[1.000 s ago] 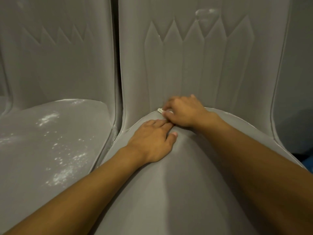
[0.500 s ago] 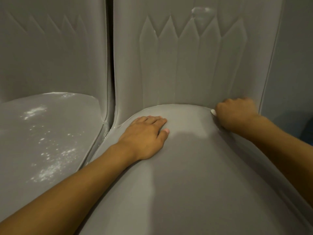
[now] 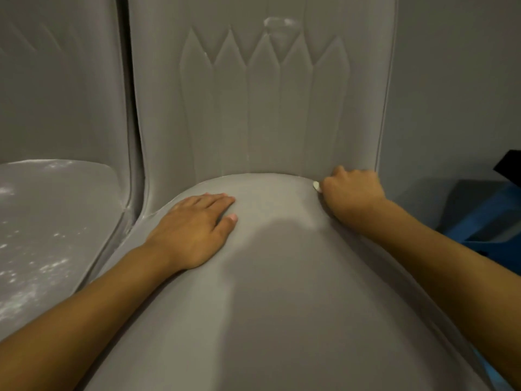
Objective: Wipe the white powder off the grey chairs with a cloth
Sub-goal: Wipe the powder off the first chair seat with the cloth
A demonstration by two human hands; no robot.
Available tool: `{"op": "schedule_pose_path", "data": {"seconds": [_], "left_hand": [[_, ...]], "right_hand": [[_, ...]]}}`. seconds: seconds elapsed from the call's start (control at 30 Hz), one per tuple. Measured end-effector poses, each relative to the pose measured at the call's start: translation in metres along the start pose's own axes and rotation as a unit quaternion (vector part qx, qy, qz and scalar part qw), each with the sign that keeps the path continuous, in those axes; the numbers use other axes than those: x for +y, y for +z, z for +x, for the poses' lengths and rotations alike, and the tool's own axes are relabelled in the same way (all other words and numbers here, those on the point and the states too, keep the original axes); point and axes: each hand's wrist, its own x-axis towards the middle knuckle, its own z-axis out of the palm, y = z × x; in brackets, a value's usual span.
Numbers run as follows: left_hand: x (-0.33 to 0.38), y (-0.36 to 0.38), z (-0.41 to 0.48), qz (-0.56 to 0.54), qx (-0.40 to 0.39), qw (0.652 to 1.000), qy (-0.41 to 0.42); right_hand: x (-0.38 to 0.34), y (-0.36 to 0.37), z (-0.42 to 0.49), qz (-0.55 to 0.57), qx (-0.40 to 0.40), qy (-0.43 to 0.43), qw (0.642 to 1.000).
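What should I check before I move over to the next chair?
1. Cloth in hand: right hand grips the white cloth, only a corner showing. Ok.
2. Support: left hand lies flat on the near chair seat. Ok.
3. Near chair seat free of powder: none visible. Ok.
4. Backrest: a pale mark near its top, powder or glare. Cannot tell.
5. Left chair seat: white powder scattered across it. Not ok, wipe it next.
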Motion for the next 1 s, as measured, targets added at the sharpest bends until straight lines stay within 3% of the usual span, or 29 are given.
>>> {"op": "schedule_pose_path", "data": {"seconds": [0.13, 0.23, 0.3, 0.5, 0.63, 0.8, 1.0], "left_hand": [[-0.001, 0.001, 0.000, -0.003, 0.002, 1.000, 0.000], [0.000, 0.002, 0.000, 0.000, 0.007, 1.000, 0.001], [0.001, 0.002, 0.000, -0.001, 0.009, 1.000, -0.001], [0.001, 0.001, 0.000, 0.003, 0.016, 1.000, -0.007], [0.002, 0.000, -0.002, -0.002, 0.017, 1.000, -0.009], [0.001, 0.000, -0.002, -0.010, 0.015, 1.000, -0.013], [0.001, 0.000, -0.003, -0.017, 0.016, 1.000, -0.011]], "right_hand": [[0.030, 0.004, -0.035, 0.035, -0.051, 0.014, 0.998], [0.063, 0.006, -0.054, 0.222, -0.130, 0.053, 0.965], [0.073, 0.009, -0.063, 0.315, -0.109, 0.063, 0.941], [0.032, 0.016, -0.027, 0.171, 0.078, -0.045, 0.981], [0.009, 0.021, 0.017, 0.060, 0.166, -0.122, 0.977], [0.006, 0.024, 0.022, 0.053, 0.112, -0.102, 0.987], [0.023, 0.020, -0.021, 0.182, 0.001, -0.013, 0.983]]}}
